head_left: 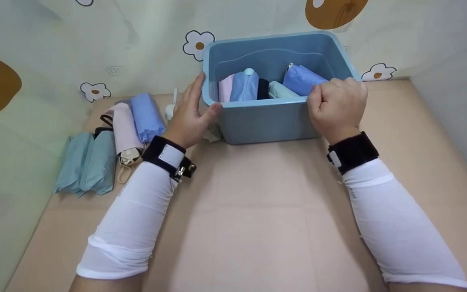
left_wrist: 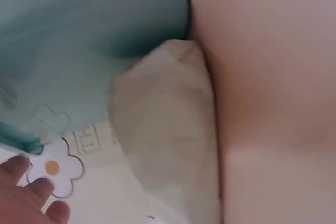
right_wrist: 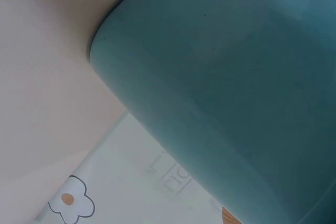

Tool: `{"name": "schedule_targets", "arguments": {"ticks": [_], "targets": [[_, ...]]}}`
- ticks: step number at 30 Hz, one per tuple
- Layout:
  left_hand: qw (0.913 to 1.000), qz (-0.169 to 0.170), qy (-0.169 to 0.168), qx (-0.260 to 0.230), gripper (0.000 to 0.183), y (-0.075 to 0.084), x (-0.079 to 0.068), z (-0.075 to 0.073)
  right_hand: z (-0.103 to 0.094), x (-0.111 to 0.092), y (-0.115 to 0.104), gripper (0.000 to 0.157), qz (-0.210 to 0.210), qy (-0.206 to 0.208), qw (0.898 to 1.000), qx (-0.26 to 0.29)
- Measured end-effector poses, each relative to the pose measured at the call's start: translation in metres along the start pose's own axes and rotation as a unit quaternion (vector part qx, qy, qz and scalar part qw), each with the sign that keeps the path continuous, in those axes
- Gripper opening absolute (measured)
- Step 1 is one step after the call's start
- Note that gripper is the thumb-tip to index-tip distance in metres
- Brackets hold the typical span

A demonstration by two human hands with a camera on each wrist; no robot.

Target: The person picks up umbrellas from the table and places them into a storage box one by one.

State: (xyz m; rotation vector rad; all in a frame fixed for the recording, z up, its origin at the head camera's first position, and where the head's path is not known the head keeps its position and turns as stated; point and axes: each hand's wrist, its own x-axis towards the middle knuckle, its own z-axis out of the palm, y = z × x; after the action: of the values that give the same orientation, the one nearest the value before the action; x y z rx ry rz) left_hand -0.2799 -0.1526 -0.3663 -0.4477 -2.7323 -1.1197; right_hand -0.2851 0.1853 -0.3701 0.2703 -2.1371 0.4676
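Note:
A blue plastic bin (head_left: 270, 121) stands against the back wall, holding folded umbrellas: a pink one (head_left: 225, 87), a light blue one (head_left: 245, 86), a pale green one (head_left: 282, 90) and a darker blue one (head_left: 304, 79). My left hand (head_left: 191, 115) touches its front left corner, fingers extended along the side and thumb at the rim. The right hand (head_left: 337, 107) grips the front right rim with curled fingers. In the left wrist view, left fingertips (left_wrist: 39, 187) show near the bin's wall (left_wrist: 94, 35). Only the bin's outside (right_wrist: 220, 87) shows in the right wrist view.
Left of the bin lie two green umbrellas (head_left: 85, 162), a pink one (head_left: 126, 125) and a blue one (head_left: 146, 115). A beige wrapped item (left_wrist: 165, 124) sits beside the bin, partly behind the left hand. Patterned curtain (head_left: 144, 48) hangs behind the beige tabletop (head_left: 258, 211).

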Motion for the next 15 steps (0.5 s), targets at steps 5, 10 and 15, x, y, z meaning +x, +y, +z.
{"name": "schedule_targets", "arguments": {"ticks": [5, 10, 15], "targets": [[0.9945, -0.049, -0.062, 0.068, 0.103, -0.015, -0.005, 0.007, -0.001, 0.001, 0.002, 0.049, -0.005, -0.008, 1.0, -0.009], [0.983, -0.092, -0.109, 0.116, 0.084, -0.027, -0.01, 0.017, 0.0, 0.0, 0.0, 0.05, 0.0, -0.004, 1.0, -0.004], [0.9798, -0.108, -0.109, 0.128, 0.078, -0.03, -0.012, 0.022, 0.001, 0.0, -0.001, 0.051, 0.006, 0.003, 1.0, 0.004]]}}
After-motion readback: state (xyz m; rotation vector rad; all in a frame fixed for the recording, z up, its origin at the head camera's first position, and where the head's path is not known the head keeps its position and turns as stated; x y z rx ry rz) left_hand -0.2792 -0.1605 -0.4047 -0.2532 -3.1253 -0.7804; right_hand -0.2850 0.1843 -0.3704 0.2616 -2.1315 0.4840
